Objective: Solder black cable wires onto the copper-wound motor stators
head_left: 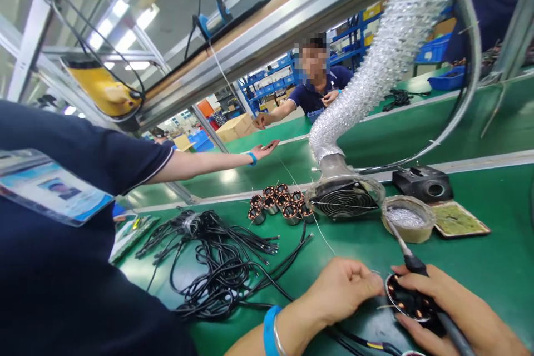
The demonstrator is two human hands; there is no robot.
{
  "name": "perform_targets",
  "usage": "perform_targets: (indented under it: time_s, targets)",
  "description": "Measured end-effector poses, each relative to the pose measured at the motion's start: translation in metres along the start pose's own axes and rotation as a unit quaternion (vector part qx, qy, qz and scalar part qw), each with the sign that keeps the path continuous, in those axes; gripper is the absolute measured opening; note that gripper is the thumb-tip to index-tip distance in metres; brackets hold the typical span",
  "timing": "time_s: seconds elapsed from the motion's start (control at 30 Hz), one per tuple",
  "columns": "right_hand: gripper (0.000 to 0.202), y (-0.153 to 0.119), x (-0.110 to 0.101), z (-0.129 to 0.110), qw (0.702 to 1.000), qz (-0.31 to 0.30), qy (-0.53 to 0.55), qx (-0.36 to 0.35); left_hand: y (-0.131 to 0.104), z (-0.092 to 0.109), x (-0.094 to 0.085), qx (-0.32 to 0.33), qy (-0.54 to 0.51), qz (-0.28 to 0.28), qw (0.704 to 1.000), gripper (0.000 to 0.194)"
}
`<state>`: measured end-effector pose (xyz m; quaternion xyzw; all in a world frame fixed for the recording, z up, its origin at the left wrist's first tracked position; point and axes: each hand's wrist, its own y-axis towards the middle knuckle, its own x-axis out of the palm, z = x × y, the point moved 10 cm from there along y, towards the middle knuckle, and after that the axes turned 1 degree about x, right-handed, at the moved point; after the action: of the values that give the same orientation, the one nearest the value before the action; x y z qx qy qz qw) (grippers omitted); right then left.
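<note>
My left hand (348, 292), with a blue band at the wrist, is closed in a pinch on a thin solder wire (323, 232) that comes down from above. Its fingertips are close to the left side of a motor stator (408, 299), a round metal ring with copper windings. My right hand (454, 303) grips this stator by its rim and also holds a soldering iron (415, 263) across it. The iron's tip end points up-left, at a round tub of silvery material (409, 217). Black cable with coloured wires (375, 345) lies below the stator.
Several stators (291, 211) stand in a group behind a tangled bundle of black cables (208, 261). A fume extractor hood (348, 197) joins a silver duct (371, 61). A black iron stand (423, 182) and yellowish sponge (459, 219) sit right. Two co-workers reach across the bench.
</note>
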<state>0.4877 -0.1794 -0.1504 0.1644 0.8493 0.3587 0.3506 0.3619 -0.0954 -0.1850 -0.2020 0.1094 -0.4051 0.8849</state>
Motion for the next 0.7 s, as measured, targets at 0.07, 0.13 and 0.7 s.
perform_targets:
  time_s: [0.07,0.13,0.7]
  targets:
    - [0.038,0.004,0.004,-0.012,0.999,-0.023,-0.017,-0.031,-0.006,-0.002,-0.002,0.004,0.064,-0.018,0.998,0.070]
    - [0.037,0.010,0.000,-0.021,0.999,-0.021,-0.009,-0.031,-0.012,-0.008,-0.001,-0.008,0.109,-0.040,0.993,0.067]
    - [0.030,0.018,0.002,-0.018,0.998,-0.066,-0.012,0.014,-0.013,0.004,0.001,-0.007,0.046,-0.031,0.998,0.050]
